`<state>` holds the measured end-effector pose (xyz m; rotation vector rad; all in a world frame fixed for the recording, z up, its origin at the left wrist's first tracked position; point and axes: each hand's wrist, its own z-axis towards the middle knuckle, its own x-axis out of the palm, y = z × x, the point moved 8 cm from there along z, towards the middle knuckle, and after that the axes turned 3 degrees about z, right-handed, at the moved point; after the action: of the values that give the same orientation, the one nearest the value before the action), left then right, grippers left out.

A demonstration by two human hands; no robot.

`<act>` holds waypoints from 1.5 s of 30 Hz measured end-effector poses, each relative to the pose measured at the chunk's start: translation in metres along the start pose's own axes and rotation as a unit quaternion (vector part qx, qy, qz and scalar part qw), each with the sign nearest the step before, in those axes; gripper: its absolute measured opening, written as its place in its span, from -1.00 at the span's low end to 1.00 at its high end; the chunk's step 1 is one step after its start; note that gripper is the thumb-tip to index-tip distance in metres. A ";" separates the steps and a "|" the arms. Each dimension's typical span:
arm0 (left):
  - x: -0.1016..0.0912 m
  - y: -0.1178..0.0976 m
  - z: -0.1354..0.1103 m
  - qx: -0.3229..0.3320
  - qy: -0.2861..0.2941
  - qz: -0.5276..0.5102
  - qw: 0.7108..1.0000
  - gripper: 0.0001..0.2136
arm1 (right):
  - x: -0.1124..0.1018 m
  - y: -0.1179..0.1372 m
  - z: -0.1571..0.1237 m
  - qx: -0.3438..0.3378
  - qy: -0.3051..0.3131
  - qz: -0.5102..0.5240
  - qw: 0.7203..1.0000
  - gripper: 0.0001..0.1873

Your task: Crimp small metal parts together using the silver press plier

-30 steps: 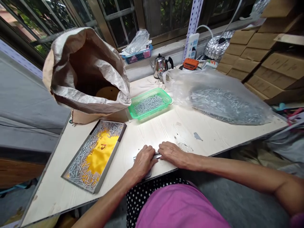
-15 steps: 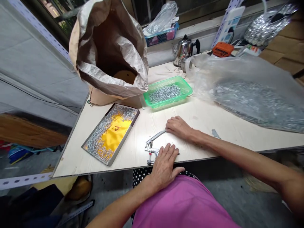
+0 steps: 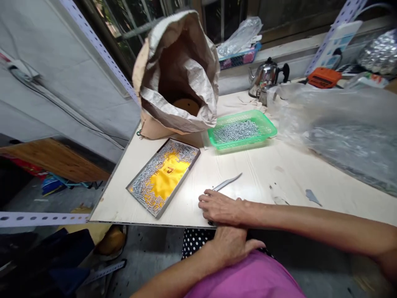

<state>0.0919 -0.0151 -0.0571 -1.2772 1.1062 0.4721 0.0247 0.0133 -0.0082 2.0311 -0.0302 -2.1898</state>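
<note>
My right hand [image 3: 221, 207] lies on the pale table [image 3: 279, 178] near its front edge, fingers curled over a small metal clamp tool whose flat lever [image 3: 228, 182] sticks out beyond the fingertips. My left hand [image 3: 232, 246] sits just below the table edge under the right hand. Its thumb points right and its fingers are hidden. A flat tray with a yellow base [image 3: 164, 178], strewn with small metal pins, lies to the left of my hands.
A green basket [image 3: 269, 126] of metal pins stands behind, beside a large open paper sack [image 3: 180, 82]. A clear plastic bag [image 3: 350, 132] of metal pieces covers the right side. A steel kettle [image 3: 266, 76] and an orange device [image 3: 324, 77] stand at the back.
My right hand moved from the lever's far end back onto the clamp at the table edge. My left hand dropped from the tabletop to below the edge. The view shifted left.
</note>
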 end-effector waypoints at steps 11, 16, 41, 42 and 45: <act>-0.155 0.099 -0.013 -0.070 -0.224 0.135 0.963 -0.76 | -0.120 -0.149 -0.053 0.258 -0.273 -0.016 0.927 -0.76; -0.221 0.236 0.002 -0.384 -0.233 0.072 0.891 -0.72 | -0.154 -0.204 -0.098 0.375 -0.297 -0.142 0.867 -0.65; -0.214 0.200 0.030 -0.330 -0.146 0.116 0.926 -0.82 | 0.005 -0.015 -0.126 0.403 -0.102 0.137 0.899 -0.76; -0.203 0.187 0.021 -0.318 -0.147 0.038 0.936 -0.84 | 0.007 -0.015 -0.127 0.403 -0.102 0.130 0.900 -0.76; -0.146 0.143 -0.006 -0.292 -0.085 -0.230 0.924 -0.80 | 0.011 -0.015 -0.128 0.402 -0.100 0.109 0.904 -0.78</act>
<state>-0.0912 0.0611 -0.0057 -1.9168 0.4904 0.5602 0.1499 0.0386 -0.0316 1.9455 -1.3129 -2.4464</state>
